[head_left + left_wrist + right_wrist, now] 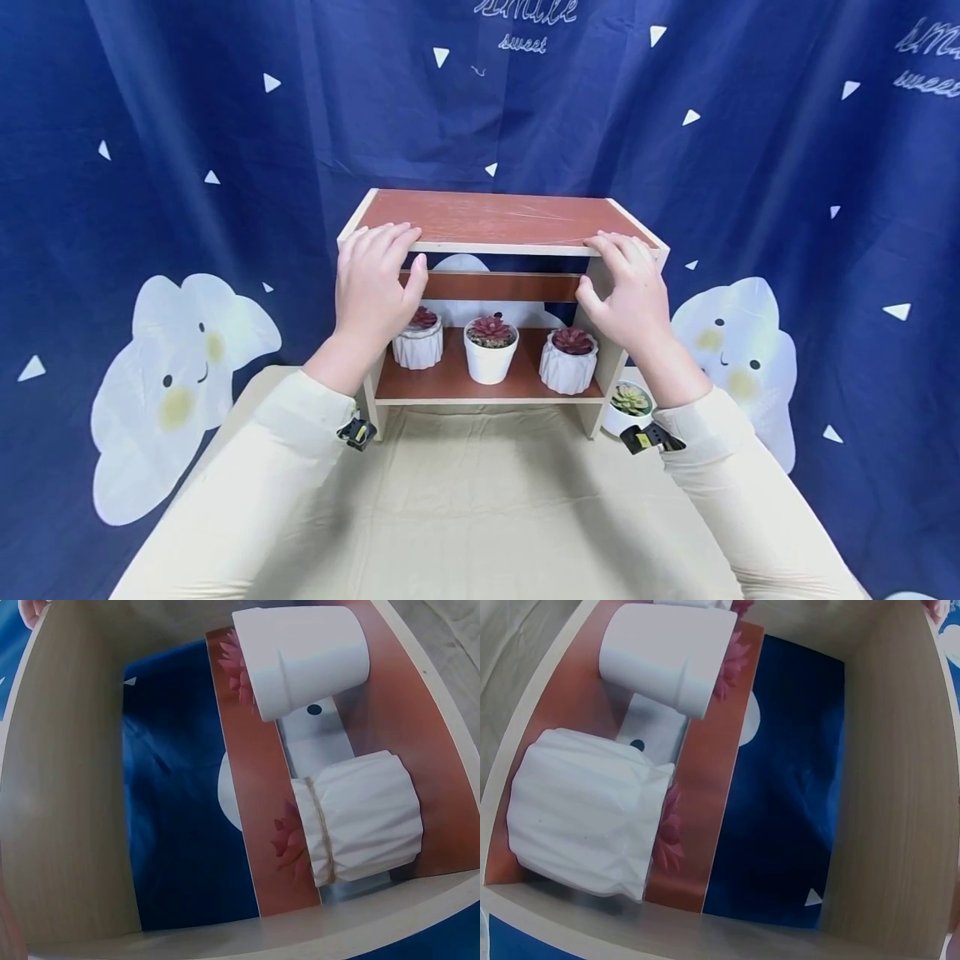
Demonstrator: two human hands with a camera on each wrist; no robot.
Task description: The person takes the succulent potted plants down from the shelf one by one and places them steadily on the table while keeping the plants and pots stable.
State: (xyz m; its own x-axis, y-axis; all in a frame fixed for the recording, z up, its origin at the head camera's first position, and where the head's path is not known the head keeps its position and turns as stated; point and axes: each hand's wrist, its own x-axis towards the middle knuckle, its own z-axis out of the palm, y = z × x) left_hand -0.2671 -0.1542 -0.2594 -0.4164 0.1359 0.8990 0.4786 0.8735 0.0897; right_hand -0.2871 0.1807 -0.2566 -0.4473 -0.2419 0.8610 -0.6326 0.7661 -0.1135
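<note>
A small wooden shelf (495, 221) with a red-brown top and pale edges stands upright on the cloth-covered table. My left hand (375, 279) rests on the left end of its top board, fingers laid over the front edge and thumb spread in front. At the right end, my right hand (626, 287) touches the board in the same way. On the lower board sit a left potted succulent (417, 346), a middle one in a smooth white pot (491, 354) and a right one in a ridged white pot (567, 367). All three plants are dark red.
Beside the shelf's right leg stands a green succulent in a white pot (628, 404), partly behind my right wrist. A beige cloth (480, 508) covers the table. Behind hangs a blue curtain (225, 108) with clouds and white triangles.
</note>
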